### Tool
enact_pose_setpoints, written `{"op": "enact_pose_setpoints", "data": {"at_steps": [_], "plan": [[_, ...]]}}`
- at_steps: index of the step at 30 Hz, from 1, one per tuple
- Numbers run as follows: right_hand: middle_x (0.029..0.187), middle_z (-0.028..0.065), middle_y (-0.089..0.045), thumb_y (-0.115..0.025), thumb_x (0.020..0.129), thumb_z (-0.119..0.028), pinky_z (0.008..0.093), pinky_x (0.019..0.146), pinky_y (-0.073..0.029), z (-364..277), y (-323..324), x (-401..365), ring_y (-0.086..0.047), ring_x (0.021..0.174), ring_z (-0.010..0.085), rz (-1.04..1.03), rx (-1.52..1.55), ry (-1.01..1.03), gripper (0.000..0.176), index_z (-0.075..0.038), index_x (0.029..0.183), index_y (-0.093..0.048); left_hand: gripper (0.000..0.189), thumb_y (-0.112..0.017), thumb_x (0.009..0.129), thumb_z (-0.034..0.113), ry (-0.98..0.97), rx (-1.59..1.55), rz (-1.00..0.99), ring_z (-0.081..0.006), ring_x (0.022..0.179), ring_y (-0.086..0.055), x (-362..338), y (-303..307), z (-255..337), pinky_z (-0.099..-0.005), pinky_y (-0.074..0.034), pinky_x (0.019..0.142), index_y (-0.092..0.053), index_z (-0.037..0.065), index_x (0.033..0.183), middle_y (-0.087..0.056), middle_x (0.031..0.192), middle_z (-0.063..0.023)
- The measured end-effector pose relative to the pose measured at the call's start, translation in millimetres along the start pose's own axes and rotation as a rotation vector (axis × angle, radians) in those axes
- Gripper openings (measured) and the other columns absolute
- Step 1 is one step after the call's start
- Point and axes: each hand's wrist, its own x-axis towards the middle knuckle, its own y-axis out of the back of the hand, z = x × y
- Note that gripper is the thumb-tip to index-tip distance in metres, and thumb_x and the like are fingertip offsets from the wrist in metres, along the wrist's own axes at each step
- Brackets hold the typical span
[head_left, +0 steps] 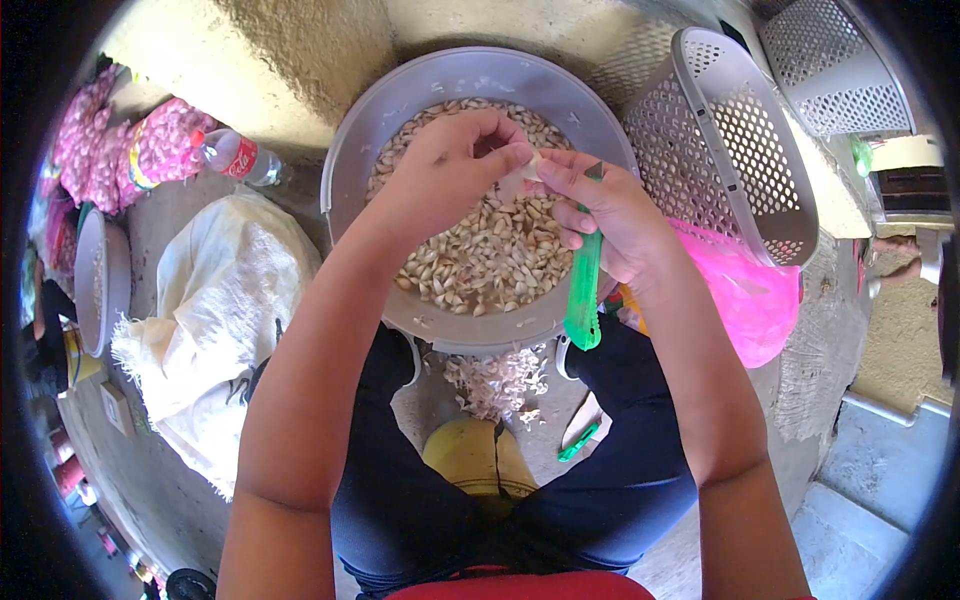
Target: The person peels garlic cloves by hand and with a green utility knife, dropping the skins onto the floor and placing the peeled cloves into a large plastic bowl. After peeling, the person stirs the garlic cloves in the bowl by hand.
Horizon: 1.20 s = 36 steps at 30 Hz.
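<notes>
Over a wide grey basin (350,110) my two hands meet at a small pale garlic clove (533,168). My left hand (455,165) is closed, its thumb and forefinger pinching at the clove. The thumb and forefinger of my right hand (610,215) touch the clove from the other side. That same hand is wrapped round a green snap-off utility knife (584,290), blade end up and handle hanging down over the basin's near rim. Many loose garlic cloves (490,255) lie in the basin below.
Garlic skins (500,380) litter the floor between my knees, near a yellow bucket (480,450) and a second green knife (580,442). A white sack (235,270) and Coke bottle (238,157) stand left. A perforated grey basket (715,140) and pink bag (745,300) are right.
</notes>
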Motion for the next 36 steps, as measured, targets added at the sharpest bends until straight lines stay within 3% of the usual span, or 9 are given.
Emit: {"op": "enact_pose_setpoints", "data": {"at_steps": [6, 16, 27, 33, 36], "plan": [[0.066, -0.001, -0.053, -0.068, 0.073, -0.018, 0.0188, 0.038, -0.032, 5.4, -3.0, -0.5, -0.04, 0.044, 0.0039, 0.076, -0.217, 0.145, 0.035, -0.002, 0.101, -0.055, 0.014, -0.053, 0.084, 0.016, -0.028, -0.059, 0.024, -0.0045, 0.07, -0.046, -1.3, -3.2, -0.3, -0.0189, -0.038, 0.061, -0.055, 0.002, 0.087, -0.052, 0.074, 0.0028], [0.075, 0.0004, -0.055, -0.067, 0.074, -0.019, 0.0194, 0.039, -0.035, 2.4, -3.7, 0.1, -0.042, 0.046, 0.0047, 0.089, -0.41, 0.286, 0.038, -0.003, 0.107, -0.057, 0.017, -0.051, 0.086, 0.022, 0.165, -0.212, 0.014, -0.0026, 0.062, -0.044, -3.5, 4.0, 11.5, -0.0169, -0.035, 0.055, -0.055, 0.006, 0.09, -0.052, 0.074, 0.0044], [0.065, -0.0017, -0.049, -0.066, 0.076, -0.02, 0.0195, 0.039, -0.032, 12.5, -8.0, 5.3, -0.038, 0.045, 0.0041, 0.03, -0.104, 0.317, 0.038, -0.004, 0.11, -0.055, 0.019, -0.048, 0.088, 0.023, 0.235, -0.308, 0.051, -0.0049, 0.066, -0.047, -0.7, 7.0, 5.6, -0.019, -0.039, 0.056, -0.055, 0.006, 0.091, -0.053, 0.077, 0.0016], [0.067, -0.0021, -0.046, -0.065, 0.077, -0.018, 0.019, 0.039, -0.033, 8.0, -7.7, 5.8, -0.039, 0.045, 0.0042, 0.0, -0.137, 0.33, 0.039, -0.003, 0.111, -0.054, 0.016, -0.051, 0.086, 0.022, 0.249, -0.583, 0.022, -0.0049, 0.064, -0.046, -2.0, 10.0, 9.4, -0.0186, -0.036, 0.053, -0.055, 0.007, 0.091, -0.051, 0.074, 0.0021], [0.068, -0.002, -0.046, -0.065, 0.077, -0.016, 0.0189, 0.039, -0.033, 7.3, -5.1, 6.3, -0.039, 0.045, 0.004, -0.018, -0.152, 0.328, 0.038, -0.003, 0.111, -0.053, 0.015, -0.053, 0.084, 0.022, 0.201, -0.402, 0.008, -0.0043, 0.063, -0.046, -4.1, 6.7, 14.6, -0.0182, -0.034, 0.051, -0.055, 0.008, 0.089, -0.052, 0.073, 0.0023]]}}
